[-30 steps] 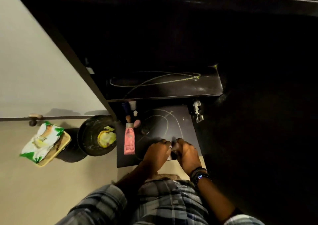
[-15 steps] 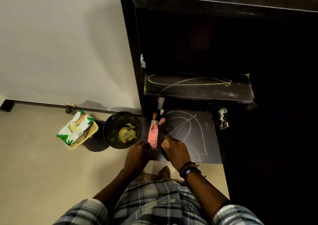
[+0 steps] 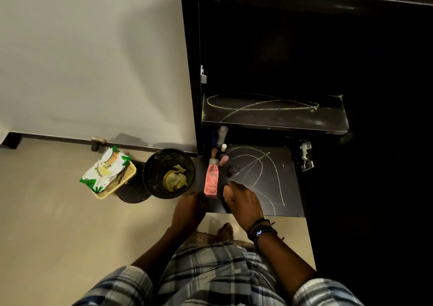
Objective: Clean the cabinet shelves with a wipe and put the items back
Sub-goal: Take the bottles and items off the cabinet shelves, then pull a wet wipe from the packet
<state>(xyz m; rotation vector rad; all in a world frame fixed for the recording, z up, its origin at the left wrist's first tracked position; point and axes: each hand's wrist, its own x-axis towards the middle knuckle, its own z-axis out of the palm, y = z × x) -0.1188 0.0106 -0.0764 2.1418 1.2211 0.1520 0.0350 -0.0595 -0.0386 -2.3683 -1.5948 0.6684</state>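
That soft green-and-white wipes pack on the floor is light and floppy, so pinch one sheet. Your left hand, curled by the dark bottom shelf, can't tell if it's holding anything. The pink plastic tube lies flat: light, slick, grab mid-body. Right hand rests half-open, palm down, beside it.

Both forearms reach forward and down from plaid short sleeves, converging low in the view. The left hand is seen from the back with its knuckles forward and its fingers curled under, so what they close on, if anything, cannot be told. The right hand lies just beside it, apart by a narrow gap, palm down with the fingers bent forward and loosely spread, and its wrist carries dark beaded bands; a bare foot shows below between the two arms.
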